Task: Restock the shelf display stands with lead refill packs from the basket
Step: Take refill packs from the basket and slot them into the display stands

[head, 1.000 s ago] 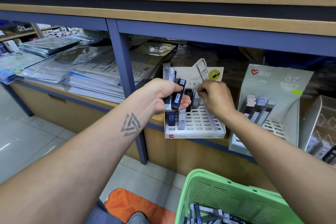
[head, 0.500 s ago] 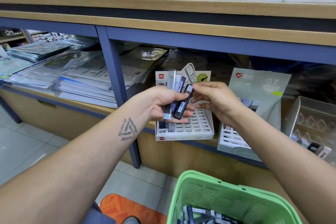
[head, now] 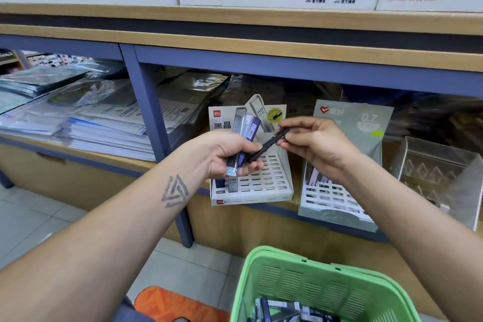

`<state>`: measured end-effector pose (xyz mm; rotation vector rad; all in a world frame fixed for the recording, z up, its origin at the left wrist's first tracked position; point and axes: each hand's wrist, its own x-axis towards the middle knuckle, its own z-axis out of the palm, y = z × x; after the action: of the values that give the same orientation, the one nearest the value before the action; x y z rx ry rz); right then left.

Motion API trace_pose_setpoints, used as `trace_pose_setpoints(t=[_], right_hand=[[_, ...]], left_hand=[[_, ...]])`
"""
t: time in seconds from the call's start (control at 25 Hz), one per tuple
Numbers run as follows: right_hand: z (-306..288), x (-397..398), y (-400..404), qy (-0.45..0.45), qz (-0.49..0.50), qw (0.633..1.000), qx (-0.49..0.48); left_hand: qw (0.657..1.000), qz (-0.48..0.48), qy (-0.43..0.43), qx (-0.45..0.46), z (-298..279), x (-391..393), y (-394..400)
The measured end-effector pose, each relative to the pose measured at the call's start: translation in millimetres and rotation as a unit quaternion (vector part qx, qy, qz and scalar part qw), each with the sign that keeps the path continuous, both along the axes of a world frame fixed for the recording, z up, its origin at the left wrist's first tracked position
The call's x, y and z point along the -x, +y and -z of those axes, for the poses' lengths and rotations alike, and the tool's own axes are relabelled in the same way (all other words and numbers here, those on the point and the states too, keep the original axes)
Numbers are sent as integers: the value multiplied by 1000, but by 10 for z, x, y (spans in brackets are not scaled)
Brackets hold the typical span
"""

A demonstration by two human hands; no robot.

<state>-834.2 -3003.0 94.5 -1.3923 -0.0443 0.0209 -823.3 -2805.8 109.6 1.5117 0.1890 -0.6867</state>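
My right hand has come back off the white stand and now pinches one dark refill pack from the bunch my left hand grips, ready for another slot.

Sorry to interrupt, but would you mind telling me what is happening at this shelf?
A person is restocking lead refills. The left hand grips a small bunch of refill packs, while the right hand pinches the end of one black pack from that bunch. Both hands are in front of the white display stand, which has many open slots. The green basket below holds more packs.
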Motion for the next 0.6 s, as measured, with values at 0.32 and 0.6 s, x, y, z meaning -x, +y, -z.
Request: trace_pose_setpoints(t=[0.32,0.6], right_hand=[[35,-42,11,-32,31,994,99],[0,-106,106,-13,54,996,64]], left_hand=[[997,-62,-24,45,3,-16,24],[997,-58,-34,40,5,-69,60]])
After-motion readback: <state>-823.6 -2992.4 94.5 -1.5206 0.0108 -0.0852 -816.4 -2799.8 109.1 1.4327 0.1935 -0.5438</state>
